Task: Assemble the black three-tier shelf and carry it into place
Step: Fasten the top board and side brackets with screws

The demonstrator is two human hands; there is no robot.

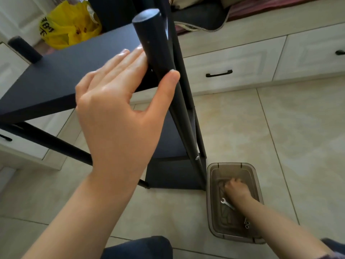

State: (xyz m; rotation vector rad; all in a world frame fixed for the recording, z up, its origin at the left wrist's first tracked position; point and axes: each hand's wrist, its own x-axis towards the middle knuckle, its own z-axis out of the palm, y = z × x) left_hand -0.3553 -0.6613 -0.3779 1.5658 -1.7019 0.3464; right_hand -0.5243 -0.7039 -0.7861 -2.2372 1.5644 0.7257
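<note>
My left grip (115, 101) clasped the near post (156, 49) of the black shelf (56, 71) between thumb and fingers. My right grip (236, 189) was down in the brown bin (210, 193) by a spanner (226, 202) (holding anything? I couldn't tell). The shelf stood on tiles (298, 128) before white drawers (233, 60).

**Black three-tier shelf** (46, 86), standing upright on the tiled floor (280, 128), seen from above. Three flat matte boards lie one over another: top board (84, 58), middle board (173, 141) and bottom board (175, 177). Round black posts stand at the corners. The near right post (155, 45) rises above the top board and ends in a flat cap. A silver bolt head (197, 157) shows on it at middle-board height. My left grip (115, 109) holds this post between thumb and fingers, level with the top board.
</note>
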